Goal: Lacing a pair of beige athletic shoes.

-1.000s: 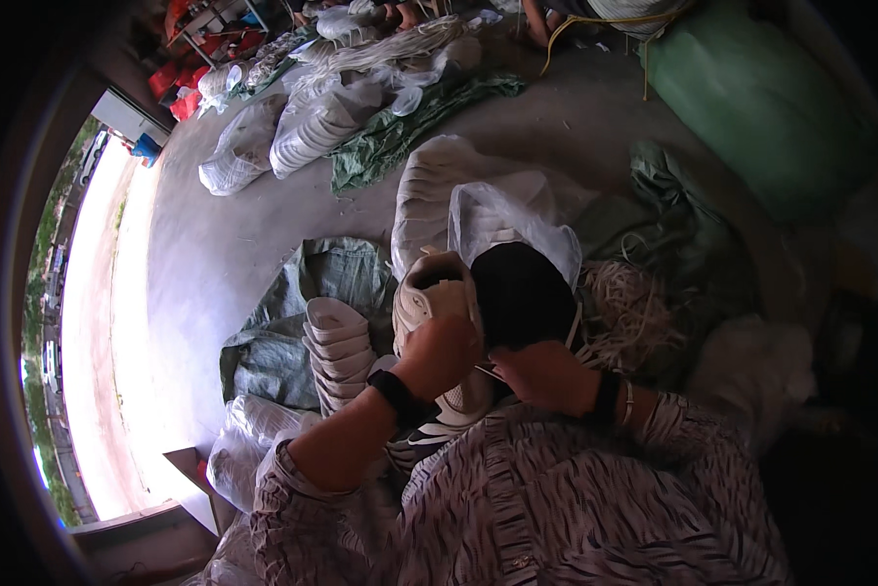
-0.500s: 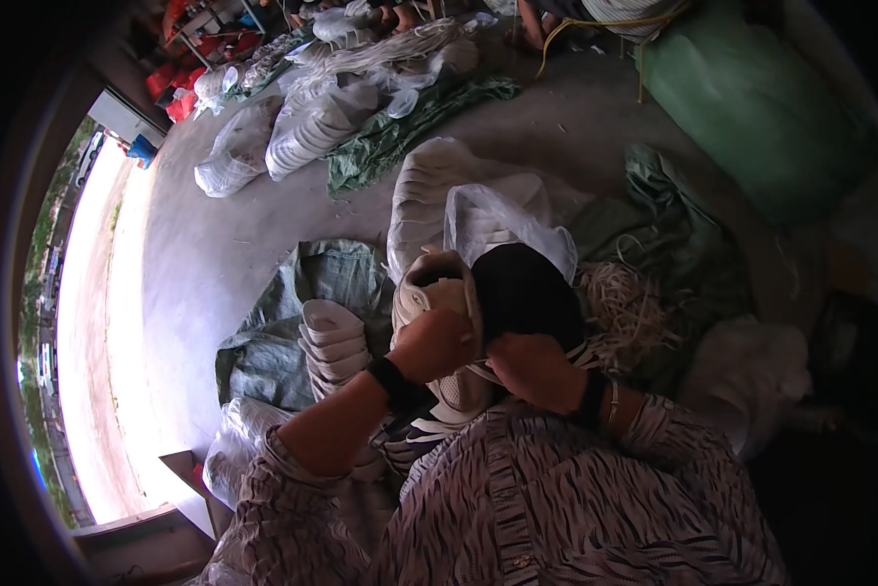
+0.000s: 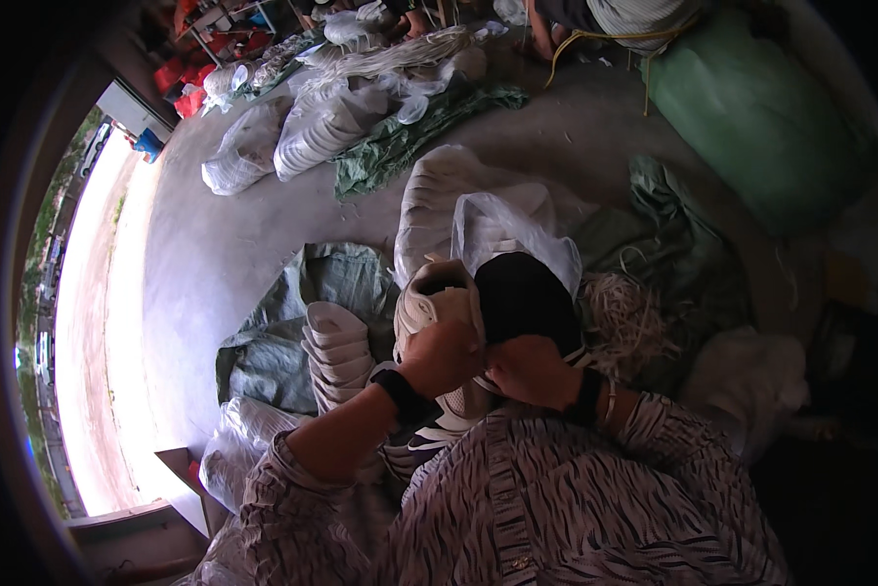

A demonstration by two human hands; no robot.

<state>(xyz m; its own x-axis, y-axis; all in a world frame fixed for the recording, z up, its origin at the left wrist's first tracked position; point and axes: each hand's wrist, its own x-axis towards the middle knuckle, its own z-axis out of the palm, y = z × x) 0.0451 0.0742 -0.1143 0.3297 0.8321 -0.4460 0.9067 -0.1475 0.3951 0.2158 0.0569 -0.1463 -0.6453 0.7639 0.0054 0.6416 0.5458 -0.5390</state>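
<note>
A beige shoe upper (image 3: 437, 298) stands in front of me, its dark opening facing away. My left hand (image 3: 443, 357) is closed on its front part, covering much of it. Close against its right side, my right hand (image 3: 532, 373) is closed in a pinch, knuckles almost touching the left hand. Pale lace-like strands show beside the right hand, but what its fingertips hold is hidden. Right of the shoe upper is a rounded black cloth shape (image 3: 525, 301). More pale shoe uppers (image 3: 450, 422) lie below my hands, partly covered.
Nested pale uppers (image 3: 335, 354) stand at left on a green woven sheet (image 3: 273, 337). A tangle of laces (image 3: 626, 320) lies at right. Beyond are a clear plastic bag (image 3: 517, 230), a row of pale uppers (image 3: 424, 210) and a large green sack (image 3: 756, 122). Other people sit far back.
Both hands have drawn closer together at the right side of the shoe upper. The pale strand seen between them earlier is now mostly hidden. The whole view has shifted slightly.
</note>
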